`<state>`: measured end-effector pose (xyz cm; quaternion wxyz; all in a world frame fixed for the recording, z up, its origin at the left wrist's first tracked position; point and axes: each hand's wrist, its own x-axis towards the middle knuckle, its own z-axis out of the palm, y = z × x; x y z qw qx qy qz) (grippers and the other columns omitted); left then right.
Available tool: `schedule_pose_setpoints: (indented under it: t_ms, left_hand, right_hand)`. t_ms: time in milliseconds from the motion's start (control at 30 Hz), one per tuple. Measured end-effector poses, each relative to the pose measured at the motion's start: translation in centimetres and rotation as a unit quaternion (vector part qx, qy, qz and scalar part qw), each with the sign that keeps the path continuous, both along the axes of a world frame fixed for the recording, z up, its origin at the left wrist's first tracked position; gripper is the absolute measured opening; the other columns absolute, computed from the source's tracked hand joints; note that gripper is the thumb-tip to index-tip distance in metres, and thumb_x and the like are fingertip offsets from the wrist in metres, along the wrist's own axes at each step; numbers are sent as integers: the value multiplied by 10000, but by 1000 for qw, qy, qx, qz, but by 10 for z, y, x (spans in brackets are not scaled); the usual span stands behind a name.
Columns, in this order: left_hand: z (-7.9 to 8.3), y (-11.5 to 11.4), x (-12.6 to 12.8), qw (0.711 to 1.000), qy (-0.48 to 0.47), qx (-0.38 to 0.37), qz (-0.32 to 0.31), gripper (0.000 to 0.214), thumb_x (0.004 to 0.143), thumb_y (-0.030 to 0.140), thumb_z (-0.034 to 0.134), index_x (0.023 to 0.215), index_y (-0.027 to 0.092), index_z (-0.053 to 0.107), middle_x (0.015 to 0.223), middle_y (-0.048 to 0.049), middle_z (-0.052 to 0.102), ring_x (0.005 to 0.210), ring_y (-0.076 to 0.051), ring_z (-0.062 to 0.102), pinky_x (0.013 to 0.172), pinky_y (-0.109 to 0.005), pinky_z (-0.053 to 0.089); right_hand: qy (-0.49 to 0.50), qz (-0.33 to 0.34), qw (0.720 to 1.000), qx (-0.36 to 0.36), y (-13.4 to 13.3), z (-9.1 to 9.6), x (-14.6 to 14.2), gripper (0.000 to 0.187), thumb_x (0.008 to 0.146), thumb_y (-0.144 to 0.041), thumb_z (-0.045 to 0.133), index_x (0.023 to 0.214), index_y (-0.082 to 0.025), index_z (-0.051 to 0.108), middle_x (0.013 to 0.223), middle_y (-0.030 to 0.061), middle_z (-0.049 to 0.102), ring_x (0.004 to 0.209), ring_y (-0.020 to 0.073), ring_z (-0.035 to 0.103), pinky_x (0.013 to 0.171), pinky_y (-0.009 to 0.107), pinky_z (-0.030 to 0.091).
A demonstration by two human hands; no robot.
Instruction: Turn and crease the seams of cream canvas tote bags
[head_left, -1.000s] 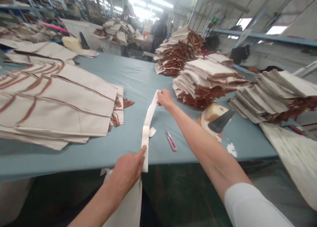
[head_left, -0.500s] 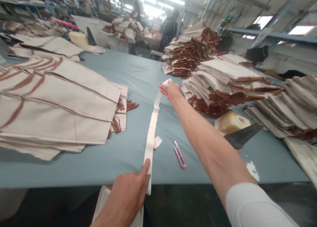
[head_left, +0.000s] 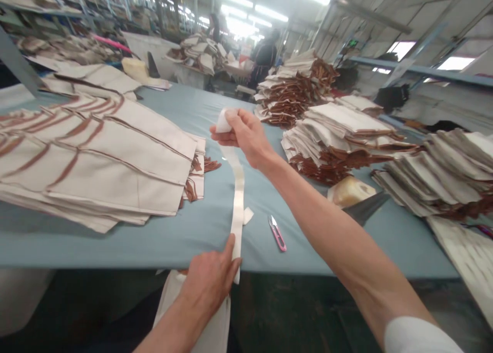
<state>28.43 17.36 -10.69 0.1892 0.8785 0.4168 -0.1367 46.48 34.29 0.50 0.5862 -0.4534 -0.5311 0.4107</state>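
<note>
A long, narrow white strip [head_left: 238,204] runs up the blue table from its front edge. Low on the strip, my left hand [head_left: 210,276] has its index finger pressed on top and its thumb at the side. The strip's lower end pokes past the table edge. My right hand [head_left: 244,134] is raised above the table, pinching the white, folded-over far end between thumb and fingers. From there the upper part slopes down to the table. Beside the strip lies a small white scrap [head_left: 247,215]. Pink-handled thread snips [head_left: 277,234] rest to its right.
Cream fabric panels with brown edging [head_left: 131,163] are layered on the left. Tall stacks of similar pieces [head_left: 342,132] stand at the right. A yellowish thread cone [head_left: 352,191] with a dark tip lies under my right forearm. A person [head_left: 265,60] is in the background.
My right hand has lifted and come back leftward with the strip's end, so the upper strip now hangs off the table. My left hand keeps its hold low on the strip.
</note>
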Motion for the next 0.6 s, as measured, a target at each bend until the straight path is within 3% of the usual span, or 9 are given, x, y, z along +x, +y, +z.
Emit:
schedule_pose_setpoints:
  t_ms: [133, 233, 367, 600]
  left_hand:
    - [0, -3, -1, 999, -27, 34, -1, 565, 1175, 294, 530, 1718, 141, 500, 1131, -237, 873, 1115, -406, 862, 948, -468, 671]
    - [0, -6, -2, 998, -40, 46, -1, 548, 1169, 283, 528, 1697, 135, 522, 1104, -227, 871, 1082, -394, 866, 925, -449, 668]
    - [-4, -6, -2, 998, -44, 42, -1, 548, 1161, 269, 533, 1694, 138, 525, 1069, -224, 874, 1056, -391, 871, 903, -441, 669]
    - [-20, -2, 0, 1000, -10, 1, -9, 610, 1146, 208, 544, 1750, 173, 464, 946, -198, 891, 924, -376, 895, 807, -401, 674]
  right_hand:
    - [10, -52, 998, 34, 10, 32, -13, 205, 1191, -325, 540, 1007, -243, 573, 968, -8, 823, 853, 116, 835, 858, 272, 667]
    - [20, -144, 989, 4, 32, 38, -7, 213, 1193, -294, 500, 1000, -241, 572, 959, -10, 819, 860, 106, 820, 873, 259, 650]
    - [21, -222, 974, -39, 57, 18, 15, 243, 1184, -251, 458, 964, -230, 556, 885, -7, 790, 793, 94, 783, 827, 219, 621]
    - [35, -259, 963, -65, 111, -20, 65, 198, 1171, -266, 494, 980, -237, 535, 894, -21, 786, 800, 88, 773, 798, 182, 599]
